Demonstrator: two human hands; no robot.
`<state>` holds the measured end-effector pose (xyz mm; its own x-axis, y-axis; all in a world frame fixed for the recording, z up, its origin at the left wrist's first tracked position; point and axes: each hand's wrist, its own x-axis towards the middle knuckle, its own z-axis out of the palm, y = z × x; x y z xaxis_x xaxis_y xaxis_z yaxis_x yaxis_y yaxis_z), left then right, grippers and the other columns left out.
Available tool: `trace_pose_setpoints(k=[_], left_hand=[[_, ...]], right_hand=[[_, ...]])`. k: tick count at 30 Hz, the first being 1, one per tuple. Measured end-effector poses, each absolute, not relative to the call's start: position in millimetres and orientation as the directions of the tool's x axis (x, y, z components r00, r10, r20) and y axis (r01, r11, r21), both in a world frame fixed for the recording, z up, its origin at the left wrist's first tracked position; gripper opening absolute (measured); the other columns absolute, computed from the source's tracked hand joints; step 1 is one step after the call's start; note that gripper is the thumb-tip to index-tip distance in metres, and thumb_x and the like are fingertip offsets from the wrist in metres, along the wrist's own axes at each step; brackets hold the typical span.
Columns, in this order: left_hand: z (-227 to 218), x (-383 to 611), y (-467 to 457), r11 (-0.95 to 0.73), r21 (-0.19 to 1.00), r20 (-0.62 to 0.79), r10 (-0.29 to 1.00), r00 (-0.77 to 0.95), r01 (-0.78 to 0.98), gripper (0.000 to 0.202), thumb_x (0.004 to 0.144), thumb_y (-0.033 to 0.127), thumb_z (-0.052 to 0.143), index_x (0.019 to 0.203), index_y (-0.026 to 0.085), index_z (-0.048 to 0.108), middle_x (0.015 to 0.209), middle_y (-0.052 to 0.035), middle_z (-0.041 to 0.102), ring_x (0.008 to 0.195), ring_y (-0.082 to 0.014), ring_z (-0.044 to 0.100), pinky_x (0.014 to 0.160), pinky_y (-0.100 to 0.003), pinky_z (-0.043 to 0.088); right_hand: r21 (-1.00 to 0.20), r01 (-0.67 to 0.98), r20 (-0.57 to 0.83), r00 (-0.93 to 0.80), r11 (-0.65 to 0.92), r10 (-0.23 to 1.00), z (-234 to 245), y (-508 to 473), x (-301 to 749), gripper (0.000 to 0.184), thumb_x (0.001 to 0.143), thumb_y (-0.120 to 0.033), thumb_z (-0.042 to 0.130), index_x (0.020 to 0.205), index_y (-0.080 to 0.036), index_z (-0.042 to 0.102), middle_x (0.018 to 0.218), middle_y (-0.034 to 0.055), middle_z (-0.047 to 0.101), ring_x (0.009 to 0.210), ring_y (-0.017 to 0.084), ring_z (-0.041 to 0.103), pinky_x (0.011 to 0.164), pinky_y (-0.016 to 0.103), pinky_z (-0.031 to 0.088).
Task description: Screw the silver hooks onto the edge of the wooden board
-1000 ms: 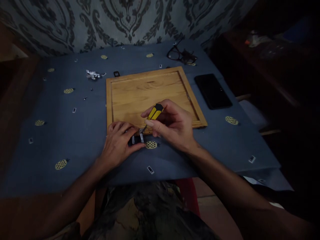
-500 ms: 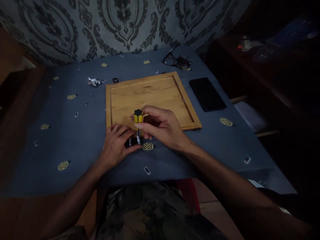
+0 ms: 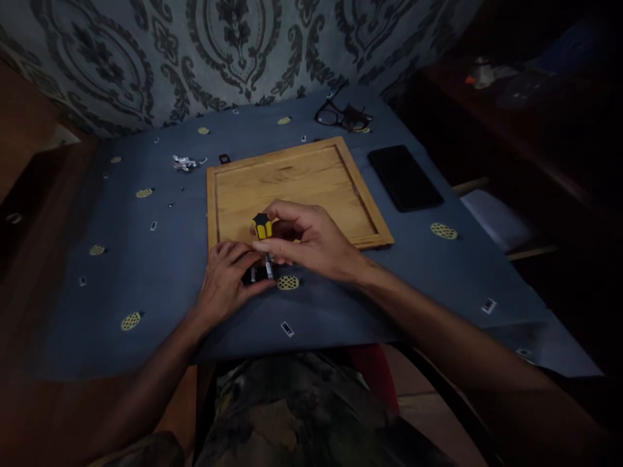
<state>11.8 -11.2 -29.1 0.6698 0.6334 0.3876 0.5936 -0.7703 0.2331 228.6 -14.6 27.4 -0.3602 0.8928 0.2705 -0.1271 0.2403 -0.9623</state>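
Note:
My right hand (image 3: 311, 243) pinches a small screwdriver with a yellow and black handle (image 3: 262, 227). The tool stands nearly upright, tip down on a small dark part with metal pieces (image 3: 260, 272). That part lies on the blue cloth at the near edge of the wooden tray (image 3: 292, 188). My left hand (image 3: 226, 282) is closed over the part from the left and presses it to the cloth. Most of the part is hidden under my fingers.
A black phone (image 3: 403, 177) lies right of the tray, and dark glasses (image 3: 341, 117) lie beyond it. Small metal bits (image 3: 183, 162) sit at the back left. The blue cloth (image 3: 146, 259) has yellow dotted ovals. A patterned wall rises behind the table.
The screwdriver has swung from a slant toward the right to nearly upright over the part. My right hand shifted slightly left with it. My left hand stayed on the part.

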Motion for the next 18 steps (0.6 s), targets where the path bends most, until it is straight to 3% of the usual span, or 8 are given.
trace_pose_setpoints(k=[3,6,9,11,15,18], left_hand=[[-33.2,10.5,-10.5,-0.768,0.239,0.411,0.635,0.654,0.594,0.043,0.090,0.052,0.079,0.119,0.022,0.072,0.112,-0.0083,0.074,0.103,-0.0300,0.064,0.090,-0.045,0.050],[-36.3,9.8,-10.0,-0.767,0.248,0.430,0.635,0.642,0.592,0.041,0.089,0.054,0.079,0.113,0.021,0.073,0.111,-0.0092,0.074,0.103,-0.0310,0.064,0.091,-0.047,0.051],[-35.8,9.7,-9.8,-0.760,0.260,0.409,0.645,0.646,0.596,0.039,0.089,0.053,0.079,0.115,0.024,0.074,0.110,-0.0075,0.074,0.103,-0.0302,0.065,0.092,-0.046,0.051],[-34.7,9.6,-9.7,-0.755,0.271,0.395,0.653,0.646,0.597,0.039,0.089,0.053,0.079,0.116,0.025,0.074,0.110,-0.0067,0.073,0.104,-0.0297,0.064,0.093,-0.046,0.051],[-34.5,8.9,-9.1,-0.754,0.269,0.405,0.653,0.640,0.600,0.041,0.090,0.057,0.077,0.116,0.026,0.074,0.112,-0.0076,0.074,0.104,-0.0297,0.064,0.091,-0.046,0.051],[-34.3,8.7,-8.3,-0.738,0.279,0.380,0.672,0.635,0.614,0.041,0.089,0.058,0.077,0.113,0.025,0.075,0.113,-0.0079,0.074,0.105,-0.0298,0.064,0.091,-0.047,0.050]], right_hand=[[-0.947,-0.103,0.322,-0.329,0.305,0.888,29.5,-12.6,223.7,0.034,0.085,-0.038,0.079,0.082,-0.021,0.049,0.069,-0.0081,0.047,0.060,0.007,0.046,0.053,0.021,0.036],[-0.924,-0.090,0.378,-0.362,0.372,0.852,32.6,-13.5,223.8,0.023,0.087,-0.029,0.076,0.089,-0.020,0.055,0.073,-0.0076,0.048,0.064,0.007,0.048,0.057,0.021,0.038],[-0.938,-0.121,0.344,-0.450,0.325,0.824,33.1,-15.3,228.3,0.014,0.094,-0.028,0.065,0.103,-0.018,0.060,0.082,-0.0050,0.057,0.062,0.006,0.054,0.057,0.021,0.043],[-0.944,-0.160,0.329,-0.462,0.288,0.823,31.0,-15.5,230.2,0.014,0.096,-0.031,0.063,0.098,-0.017,0.061,0.080,-0.0045,0.058,0.059,0.006,0.055,0.054,0.021,0.042],[-0.932,-0.151,0.363,-0.357,0.331,0.861,25.3,-15.3,226.0,0.029,0.088,-0.035,0.076,0.080,-0.020,0.052,0.064,-0.0090,0.045,0.055,0.006,0.044,0.050,0.021,0.033],[-0.908,-0.171,0.414,-0.224,0.382,0.883,26.3,-18.0,221.1,0.035,0.088,-0.037,0.078,0.077,-0.022,0.048,0.066,-0.0084,0.044,0.056,0.007,0.044,0.049,0.022,0.035]])
